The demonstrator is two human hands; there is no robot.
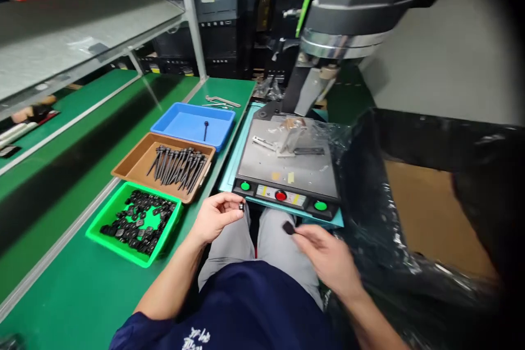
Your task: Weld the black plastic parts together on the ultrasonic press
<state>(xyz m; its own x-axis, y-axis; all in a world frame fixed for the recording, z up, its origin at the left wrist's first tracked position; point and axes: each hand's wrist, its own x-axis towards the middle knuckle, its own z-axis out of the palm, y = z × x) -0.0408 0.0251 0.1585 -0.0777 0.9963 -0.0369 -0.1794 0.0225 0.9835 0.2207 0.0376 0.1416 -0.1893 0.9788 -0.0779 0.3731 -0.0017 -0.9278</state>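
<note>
Between the thumb and fingers of my left hand (215, 217) is a small black round part (241, 206). My right hand (326, 254) pinches a flat black piece (289, 227) by its edge, above my lap. The two parts are held apart. Just beyond both hands is the front panel of a press machine (289, 172), with green buttons on either side and a red button in the middle. Left of my left hand stands a green tray (98, 227) of small black parts. Exact details of the held parts are too small to tell.
A brown tray (131, 161) holds several black rods; a blue tray (176, 117) beyond it holds one black rod (205, 131). A wrench (223, 101) lies behind. To my right, a plastic-lined box (435, 208) stands beside the machine. A shelf (82, 38) overhangs the green bench.
</note>
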